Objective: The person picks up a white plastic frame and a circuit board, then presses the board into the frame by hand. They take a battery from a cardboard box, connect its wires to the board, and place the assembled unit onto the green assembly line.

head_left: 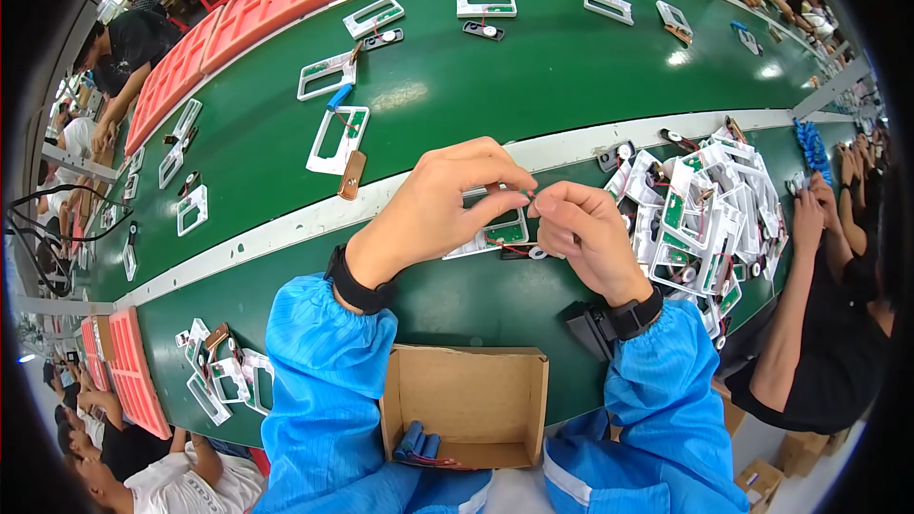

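Hands: my left hand (pixel 447 200) and right hand (pixel 586 233) meet fingertip to fingertip, both pinched on a small wire end (pixel 526 194) just above a white frame with a green circuit board (pixel 500 233); neither is released.
Frame: it lies flat on the green bench (pixel 476 300), under and between my hands, red leads trailing off its lower edge.
Risk: as I judge it, pulling too hard could snap the thin wire or drag the frame off its spot, since nothing pins it down.
Box: an open cardboard box (pixel 466 405) sits between my forearms, a few blue cylindrical cells (pixel 417 443) with red wires in its near corner, otherwise bare.
Pile: finished-looking white frames heaped at my right (pixel 709 219).
Belt: green conveyor (pixel 533 76) beyond, carrying spaced frames; pink trays (pixel 276 0) along its far side.
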### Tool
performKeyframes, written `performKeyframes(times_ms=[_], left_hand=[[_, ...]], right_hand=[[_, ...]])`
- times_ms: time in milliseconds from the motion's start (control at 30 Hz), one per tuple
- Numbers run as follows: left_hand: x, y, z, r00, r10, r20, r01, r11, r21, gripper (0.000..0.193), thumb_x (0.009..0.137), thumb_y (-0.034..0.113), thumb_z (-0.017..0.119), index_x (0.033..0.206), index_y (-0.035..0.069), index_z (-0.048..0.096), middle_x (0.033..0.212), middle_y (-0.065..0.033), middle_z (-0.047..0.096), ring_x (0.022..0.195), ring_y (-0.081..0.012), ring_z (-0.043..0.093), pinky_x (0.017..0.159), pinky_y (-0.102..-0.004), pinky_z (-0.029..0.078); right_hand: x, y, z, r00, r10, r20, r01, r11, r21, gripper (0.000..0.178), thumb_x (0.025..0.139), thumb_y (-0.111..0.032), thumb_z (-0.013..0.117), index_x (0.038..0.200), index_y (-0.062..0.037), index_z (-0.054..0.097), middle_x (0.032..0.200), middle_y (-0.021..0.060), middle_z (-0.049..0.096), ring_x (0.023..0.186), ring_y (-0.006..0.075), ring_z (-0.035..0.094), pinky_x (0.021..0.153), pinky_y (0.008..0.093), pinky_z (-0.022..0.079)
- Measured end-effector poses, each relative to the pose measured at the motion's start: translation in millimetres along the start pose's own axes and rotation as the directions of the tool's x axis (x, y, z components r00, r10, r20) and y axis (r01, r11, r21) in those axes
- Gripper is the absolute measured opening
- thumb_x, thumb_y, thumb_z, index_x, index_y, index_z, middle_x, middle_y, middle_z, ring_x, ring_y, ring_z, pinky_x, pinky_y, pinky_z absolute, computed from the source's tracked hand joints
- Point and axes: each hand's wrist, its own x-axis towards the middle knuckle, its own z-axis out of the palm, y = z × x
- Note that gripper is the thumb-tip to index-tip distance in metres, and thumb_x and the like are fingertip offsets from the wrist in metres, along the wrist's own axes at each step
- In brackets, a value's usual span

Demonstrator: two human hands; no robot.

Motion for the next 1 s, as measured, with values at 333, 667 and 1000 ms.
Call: performKeyframes(times_ms=[333,667,1000], left_hand=[[-0.8,6.3,5.4,0.992,-0.123,-0.028,0.123,0.992,0.03,0.011,0.082,0.002,0.073,0.092,0.002,0.068,0.084,-0.0085,0.064,0.075,-0.0202,0.065,0.068,-0.0311,0.049],[0.2,-1.7,3.5,0.981,0.186,0.061,-0.194,0.968,0.159,0.014,0.082,0.003,0.075,0.095,0.002,0.068,0.088,-0.0062,0.066,0.079,-0.0155,0.062,0.068,-0.029,0.048],[-5.4,-3.8,13.5,0.937,-0.311,0.161,0.321,0.947,-0.035,0.016,0.084,0.007,0.074,0.096,0.001,0.066,0.091,-0.0105,0.064,0.081,-0.0228,0.063,0.079,-0.0341,0.049]], right_hand=[[1.6,8.0,9.3,0.926,-0.346,-0.154,0.257,0.873,-0.414,0.01,0.096,-0.009,0.064,0.098,-0.0004,0.067,0.065,-0.0066,0.051,0.051,0.0013,0.037,0.047,0.0209,0.028],[-1.4,-0.3,-7.5,0.996,0.009,-0.087,-0.004,0.998,0.06,0.008,0.096,-0.01,0.064,0.096,-0.0018,0.066,0.067,-0.0054,0.052,0.051,0.0003,0.037,0.046,0.0197,0.025],[5.2,16.6,-6.1,0.977,-0.202,-0.072,0.137,0.845,-0.517,0.011,0.099,-0.015,0.063,0.098,-0.0037,0.063,0.075,-0.0024,0.059,0.058,0.0014,0.046,0.051,0.0184,0.034]])
